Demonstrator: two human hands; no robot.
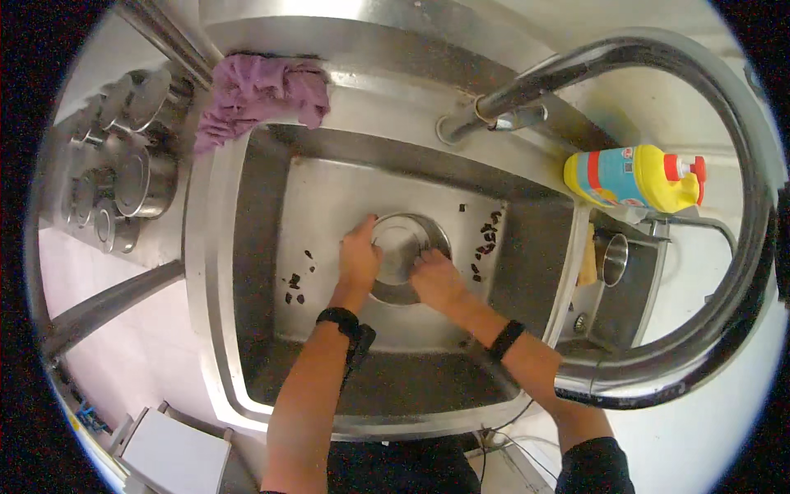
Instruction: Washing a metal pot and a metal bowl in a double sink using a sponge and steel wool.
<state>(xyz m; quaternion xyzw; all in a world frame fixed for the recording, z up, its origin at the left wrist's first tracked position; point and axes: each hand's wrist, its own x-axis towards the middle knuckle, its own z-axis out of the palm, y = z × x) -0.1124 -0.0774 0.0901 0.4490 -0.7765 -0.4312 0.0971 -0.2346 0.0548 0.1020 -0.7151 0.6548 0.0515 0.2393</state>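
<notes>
A round stainless-steel bowl (398, 295) sits on the floor of a large steel sink (345, 185). My left hand (360, 256) grips its left rim, with the thumb over the edge. Inside the bowl's right part, my right hand (437, 279) has its fingers curled down against the metal. Whatever may be under those fingers is hidden. Dark scraps (487, 234) lie along the right of the sink floor, and a few more dark scraps (295, 283) lie at the left.
A thick curved faucet (642, 49) arches over the right side. Behind it lies a yellow bottle (617, 176) on its side. A purple cloth (265, 92) drapes over the back left corner. Steel pots (145, 182) stand at left; a metal container (615, 259) sits in a second basin.
</notes>
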